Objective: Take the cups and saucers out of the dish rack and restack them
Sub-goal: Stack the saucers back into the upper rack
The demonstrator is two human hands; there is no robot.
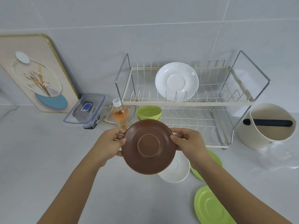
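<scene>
You grasp the brown saucer at centre frame by opposite rim edges, left hand and right hand pinching it, underside up, above the desk. That two-sided hold keeps it level over the white saucer, probably the stack base. Another white saucer stands in the dish rack; green cups sit below.
</scene>
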